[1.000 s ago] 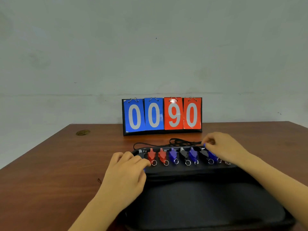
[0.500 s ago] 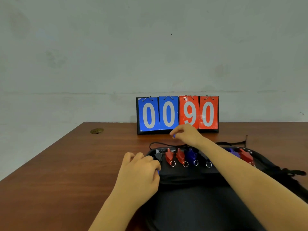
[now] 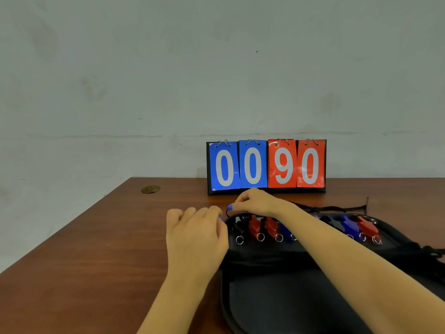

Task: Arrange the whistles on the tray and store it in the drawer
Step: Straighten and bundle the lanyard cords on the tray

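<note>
A black tray (image 3: 265, 251) lies on the table with a row of red, blue and black whistles along its far side. A black whistle (image 3: 238, 228) is at the left end, two red whistles (image 3: 254, 226) follow, and a blue whistle (image 3: 348, 225) and a red whistle (image 3: 366, 226) sit at the right. My right hand (image 3: 256, 201) reaches across to the tray's far left corner, fingers pinched on a thin black cord (image 3: 227, 212). A blue speck shows at its fingertip. My left hand (image 3: 196, 233) is curled against the tray's left rim; whether it holds anything is hidden.
A flip scoreboard (image 3: 266, 166) reading 0090 stands behind the tray against the wall. More black cord (image 3: 337, 208) trails behind the tray to the right. A round brass fitting (image 3: 150, 189) sits in the tabletop at the far left. My right forearm covers the middle whistles.
My right hand has moved from the row's right part to the tray's far left corner, along the cord. My left hand stayed at the left rim. The view has swung left.
</note>
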A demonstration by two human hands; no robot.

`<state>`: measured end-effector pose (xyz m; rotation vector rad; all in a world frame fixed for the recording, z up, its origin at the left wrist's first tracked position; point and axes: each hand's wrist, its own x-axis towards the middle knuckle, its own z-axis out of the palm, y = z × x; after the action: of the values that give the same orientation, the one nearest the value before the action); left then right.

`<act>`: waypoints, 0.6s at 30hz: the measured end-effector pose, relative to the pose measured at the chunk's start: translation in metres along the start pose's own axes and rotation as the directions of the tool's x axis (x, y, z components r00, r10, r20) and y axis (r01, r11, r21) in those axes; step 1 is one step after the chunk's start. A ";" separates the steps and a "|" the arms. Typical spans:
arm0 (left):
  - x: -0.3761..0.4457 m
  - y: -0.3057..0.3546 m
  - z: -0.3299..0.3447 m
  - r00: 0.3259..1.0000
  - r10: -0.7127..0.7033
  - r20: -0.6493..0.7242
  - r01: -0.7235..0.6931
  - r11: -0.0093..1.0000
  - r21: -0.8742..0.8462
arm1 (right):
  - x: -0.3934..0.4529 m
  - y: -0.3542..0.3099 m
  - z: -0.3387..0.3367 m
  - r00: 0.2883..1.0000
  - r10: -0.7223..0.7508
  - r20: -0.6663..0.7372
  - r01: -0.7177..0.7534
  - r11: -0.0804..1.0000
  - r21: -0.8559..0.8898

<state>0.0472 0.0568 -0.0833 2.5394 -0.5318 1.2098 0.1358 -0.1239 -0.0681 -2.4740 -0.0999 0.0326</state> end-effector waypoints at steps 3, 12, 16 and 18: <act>-0.001 -0.006 0.000 0.997 -0.059 0.040 0.059 0.998 -0.011 | 0.003 -0.004 0.008 0.999 -0.028 -0.021 0.027 0.999 -0.036; 0.004 -0.007 -0.001 0.961 -0.240 0.138 0.241 0.971 0.008 | -0.030 -0.053 -0.018 0.970 -0.226 -0.087 0.240 0.946 0.217; 0.002 -0.003 -0.007 0.946 -0.275 0.174 0.297 0.948 -0.115 | -0.052 -0.074 -0.028 0.961 -0.268 -0.075 0.277 0.893 0.354; 0.002 -0.001 -0.008 0.939 -0.293 0.182 0.331 0.915 -0.229 | -0.062 -0.083 -0.031 0.951 -0.304 -0.055 0.302 0.877 0.374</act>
<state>0.0434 0.0605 -0.0765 2.3828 -0.2741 0.7927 0.0700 -0.0832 0.0077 -2.0459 -0.4429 -0.0711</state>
